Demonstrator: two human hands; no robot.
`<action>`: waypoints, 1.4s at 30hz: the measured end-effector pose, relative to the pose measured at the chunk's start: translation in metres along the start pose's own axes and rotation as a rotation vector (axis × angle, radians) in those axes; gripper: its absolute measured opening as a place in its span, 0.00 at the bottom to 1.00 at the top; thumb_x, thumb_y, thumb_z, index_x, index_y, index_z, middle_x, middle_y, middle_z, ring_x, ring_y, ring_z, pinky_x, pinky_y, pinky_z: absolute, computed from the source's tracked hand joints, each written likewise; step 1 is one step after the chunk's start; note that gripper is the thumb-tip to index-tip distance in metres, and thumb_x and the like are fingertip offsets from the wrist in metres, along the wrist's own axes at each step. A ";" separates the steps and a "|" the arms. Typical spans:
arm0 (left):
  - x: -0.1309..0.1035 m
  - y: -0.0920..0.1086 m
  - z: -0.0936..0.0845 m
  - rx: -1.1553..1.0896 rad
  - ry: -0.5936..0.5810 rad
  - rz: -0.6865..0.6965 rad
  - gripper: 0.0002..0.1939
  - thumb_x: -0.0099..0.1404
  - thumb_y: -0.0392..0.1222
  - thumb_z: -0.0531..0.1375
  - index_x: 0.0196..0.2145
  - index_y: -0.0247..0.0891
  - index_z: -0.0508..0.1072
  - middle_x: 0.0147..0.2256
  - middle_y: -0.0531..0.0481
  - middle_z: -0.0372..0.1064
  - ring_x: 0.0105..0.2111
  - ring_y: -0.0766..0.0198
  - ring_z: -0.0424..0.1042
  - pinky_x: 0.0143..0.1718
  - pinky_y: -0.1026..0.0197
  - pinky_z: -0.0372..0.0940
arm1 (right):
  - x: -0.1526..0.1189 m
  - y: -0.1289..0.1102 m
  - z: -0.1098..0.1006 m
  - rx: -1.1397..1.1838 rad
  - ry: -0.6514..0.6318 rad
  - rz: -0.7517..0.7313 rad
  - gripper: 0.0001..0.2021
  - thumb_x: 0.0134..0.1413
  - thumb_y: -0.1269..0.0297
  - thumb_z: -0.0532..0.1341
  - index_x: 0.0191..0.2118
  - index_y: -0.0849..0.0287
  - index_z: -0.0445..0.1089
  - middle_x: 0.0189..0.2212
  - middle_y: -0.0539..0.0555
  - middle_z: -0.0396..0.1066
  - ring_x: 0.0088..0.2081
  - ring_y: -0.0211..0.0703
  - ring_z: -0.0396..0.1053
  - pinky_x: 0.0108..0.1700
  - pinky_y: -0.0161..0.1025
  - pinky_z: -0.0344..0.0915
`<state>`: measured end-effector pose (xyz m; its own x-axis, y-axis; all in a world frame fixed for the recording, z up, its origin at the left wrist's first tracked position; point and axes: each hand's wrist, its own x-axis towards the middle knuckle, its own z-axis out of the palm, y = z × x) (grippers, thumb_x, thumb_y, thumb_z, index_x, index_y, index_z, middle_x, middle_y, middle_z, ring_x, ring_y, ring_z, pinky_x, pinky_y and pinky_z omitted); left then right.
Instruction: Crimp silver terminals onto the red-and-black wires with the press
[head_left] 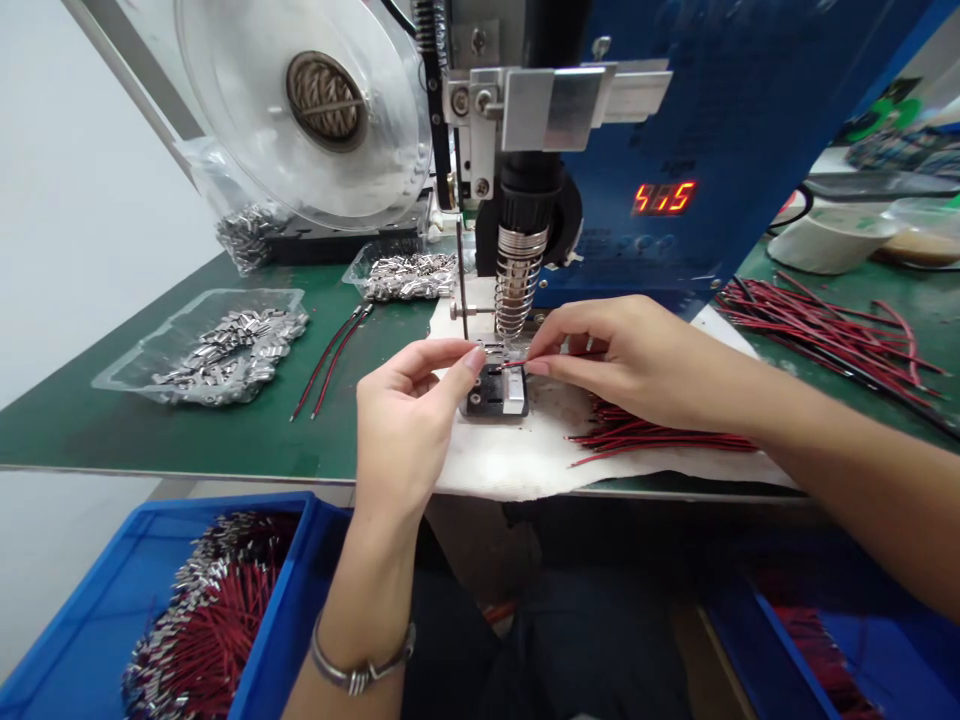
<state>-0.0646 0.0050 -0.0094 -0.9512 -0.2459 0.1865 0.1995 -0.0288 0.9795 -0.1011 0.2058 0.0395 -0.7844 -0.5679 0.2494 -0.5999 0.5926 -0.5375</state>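
Note:
My right hand (619,350) pinches a red-and-black wire (514,363) between thumb and fingers, its end over a small black fixture (474,402) with a metal block (514,390). At the fixture's left side, my left hand (420,395) has thumb and forefinger pressed together; whatever they hold is too small to make out. Right above the fixture hangs the spring-wrapped tip (520,285) of a soldering machine (637,120), whose red display (665,198) reads 415. Beneath my right hand lies a bundle of red-and-black wires (660,437) on a white cloth (499,465).
Two clear trays (120,378) (360,270) of small metal parts stand at left, beside two wires with metal ends (330,362). A large reel (240,110) stands behind. More wires (832,325) lie at right. Blue bins (82,600) (892,610) holding wires sit below the table.

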 end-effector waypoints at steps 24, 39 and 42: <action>-0.002 0.001 0.004 0.130 -0.013 -0.034 0.11 0.54 0.51 0.73 0.34 0.45 0.85 0.31 0.49 0.77 0.29 0.65 0.72 0.32 0.63 0.65 | 0.001 -0.008 0.000 0.096 0.064 0.139 0.11 0.59 0.58 0.63 0.29 0.59 0.76 0.15 0.45 0.65 0.18 0.34 0.58 0.27 0.39 0.55; -0.003 0.003 0.004 0.156 -0.005 -0.019 0.11 0.55 0.50 0.72 0.34 0.45 0.85 0.32 0.50 0.78 0.29 0.65 0.73 0.30 0.64 0.65 | 0.000 -0.009 0.001 0.099 0.066 0.230 0.11 0.59 0.57 0.63 0.30 0.57 0.76 0.16 0.45 0.66 0.19 0.34 0.59 0.29 0.39 0.56; -0.003 0.002 0.004 0.152 0.001 -0.008 0.12 0.55 0.50 0.72 0.35 0.43 0.85 0.32 0.49 0.78 0.30 0.63 0.73 0.30 0.63 0.64 | -0.001 -0.010 0.002 0.122 0.068 0.249 0.12 0.59 0.56 0.64 0.30 0.57 0.76 0.17 0.47 0.67 0.20 0.35 0.60 0.28 0.39 0.56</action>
<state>-0.0625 0.0099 -0.0073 -0.9522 -0.2475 0.1791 0.1542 0.1165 0.9811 -0.0939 0.1989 0.0427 -0.9165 -0.3713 0.1486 -0.3672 0.6339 -0.6807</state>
